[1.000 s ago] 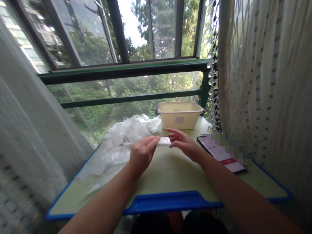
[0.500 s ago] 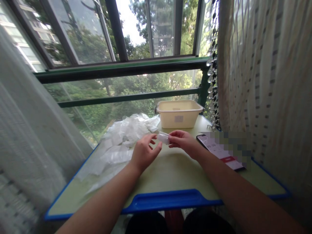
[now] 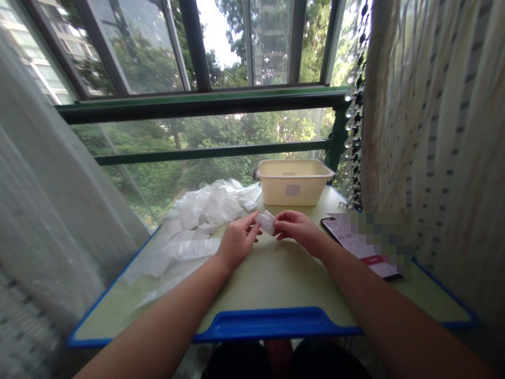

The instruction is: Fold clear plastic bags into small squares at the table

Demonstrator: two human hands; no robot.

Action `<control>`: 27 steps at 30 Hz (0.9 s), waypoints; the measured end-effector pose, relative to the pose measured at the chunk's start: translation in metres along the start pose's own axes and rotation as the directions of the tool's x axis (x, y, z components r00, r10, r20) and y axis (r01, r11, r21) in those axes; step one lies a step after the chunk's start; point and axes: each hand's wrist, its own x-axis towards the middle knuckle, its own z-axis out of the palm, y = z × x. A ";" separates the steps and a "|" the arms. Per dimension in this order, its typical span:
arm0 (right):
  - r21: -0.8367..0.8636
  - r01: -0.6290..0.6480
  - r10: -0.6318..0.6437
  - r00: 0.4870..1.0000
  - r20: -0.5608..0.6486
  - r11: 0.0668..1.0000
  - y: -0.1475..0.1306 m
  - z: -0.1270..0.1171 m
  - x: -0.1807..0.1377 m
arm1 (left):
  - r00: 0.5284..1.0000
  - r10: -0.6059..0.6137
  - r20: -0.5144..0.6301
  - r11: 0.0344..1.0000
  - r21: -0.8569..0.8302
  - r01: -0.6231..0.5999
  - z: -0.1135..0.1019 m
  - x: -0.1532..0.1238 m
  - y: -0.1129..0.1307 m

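Note:
Between my hands, above the middle of the table (image 3: 276, 284), is a small folded piece of whitish translucent plastic (image 3: 267, 222), perhaps a bag. My right hand (image 3: 296, 230) pinches its right end between thumb and fingers. On the other side, my left hand (image 3: 239, 237) has thumb and fingertips closed on the left end. To the left of my left hand spreads a heap of crumpled clear plastic bags (image 3: 213, 205), with flatter ones (image 3: 189, 248) lying nearer to me.
A cream plastic bin (image 3: 295, 189) with a label stands at the table's far edge. Right of my right forearm lies a phone (image 3: 355, 247), partly blurred out. A blue raised ledge (image 3: 272, 321) runs along the front edge. Curtains (image 3: 442, 131) hang on both sides, before a green railing (image 3: 213, 105).
My left thumb and fingers have closed onto the left end of the plastic piece, which is now tilted differently. The view has shifted slightly.

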 end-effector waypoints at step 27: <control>0.147 -0.007 0.037 0.979 -0.201 0.989 -0.008 -0.003 0.002 | 0.933 -0.333 0.138 0.756 -0.552 0.352 -0.007 0.005 0.018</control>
